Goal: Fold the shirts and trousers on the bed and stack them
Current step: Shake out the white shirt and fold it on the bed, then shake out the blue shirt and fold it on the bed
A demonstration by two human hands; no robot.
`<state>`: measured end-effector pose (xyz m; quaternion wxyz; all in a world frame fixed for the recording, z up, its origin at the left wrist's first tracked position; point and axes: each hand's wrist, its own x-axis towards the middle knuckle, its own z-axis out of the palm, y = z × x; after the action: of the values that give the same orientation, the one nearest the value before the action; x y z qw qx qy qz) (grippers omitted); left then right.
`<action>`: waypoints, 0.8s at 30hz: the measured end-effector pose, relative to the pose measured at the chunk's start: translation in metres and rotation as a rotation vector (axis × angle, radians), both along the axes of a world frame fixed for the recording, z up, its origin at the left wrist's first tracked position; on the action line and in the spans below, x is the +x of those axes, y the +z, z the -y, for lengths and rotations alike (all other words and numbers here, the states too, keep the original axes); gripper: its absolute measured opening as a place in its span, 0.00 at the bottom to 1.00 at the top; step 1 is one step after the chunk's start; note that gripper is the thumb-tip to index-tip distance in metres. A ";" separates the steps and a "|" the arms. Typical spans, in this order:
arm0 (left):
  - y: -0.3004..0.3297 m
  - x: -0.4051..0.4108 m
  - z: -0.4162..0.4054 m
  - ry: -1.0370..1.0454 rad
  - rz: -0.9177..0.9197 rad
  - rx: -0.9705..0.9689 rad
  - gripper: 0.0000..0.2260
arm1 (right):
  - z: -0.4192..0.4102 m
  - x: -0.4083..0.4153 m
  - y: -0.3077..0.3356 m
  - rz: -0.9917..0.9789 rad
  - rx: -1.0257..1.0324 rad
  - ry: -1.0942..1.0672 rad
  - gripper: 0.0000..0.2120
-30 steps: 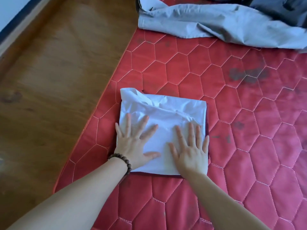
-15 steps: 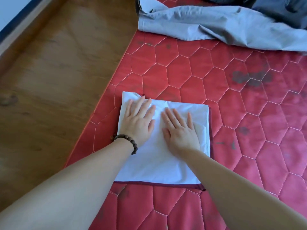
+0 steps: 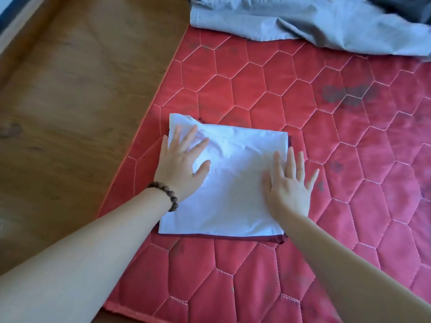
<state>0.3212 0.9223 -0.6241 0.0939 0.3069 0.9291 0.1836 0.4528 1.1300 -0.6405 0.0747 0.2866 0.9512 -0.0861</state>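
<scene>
A white garment (image 3: 233,180), folded into a square, lies on the red quilted mattress (image 3: 338,183) near its left edge. Under it a dark red folded garment (image 3: 277,240) shows only as a thin rim along the near and right sides. My left hand (image 3: 180,167), with a bead bracelet on the wrist, presses flat on the white square's left part, fingers spread. My right hand (image 3: 289,184) lies flat on its right edge, fingertips reaching over onto the mattress. An unfolded grey garment (image 3: 303,22) is spread at the far end of the bed.
A wooden floor (image 3: 70,113) runs along the mattress's left side. A darker grey cloth (image 3: 410,8) lies at the top right behind the grey garment. Dark stains mark the mattress at right.
Both hands slid from the middle of the white square outward, left hand to its left side, right hand to its right edge. The square looks flatter than a second ago.
</scene>
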 end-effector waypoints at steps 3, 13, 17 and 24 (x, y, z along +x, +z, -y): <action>-0.003 0.061 0.008 -0.138 -0.112 -0.078 0.23 | 0.037 0.032 0.003 -0.106 0.002 0.311 0.28; -0.042 0.096 0.015 -0.056 -0.122 -0.353 0.33 | 0.046 0.058 -0.023 -0.013 -0.059 0.121 0.28; -0.034 0.095 0.012 -0.031 -0.053 -0.422 0.34 | 0.038 0.058 -0.019 0.007 -0.192 0.148 0.27; 0.014 0.122 -0.023 -0.006 0.124 -0.464 0.30 | 0.000 0.086 0.033 -0.103 -0.355 0.071 0.27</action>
<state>0.4433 0.9458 -0.6101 0.2191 0.2679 0.9380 -0.0168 0.5393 1.1304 -0.6071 0.0781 0.2304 0.9333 -0.2643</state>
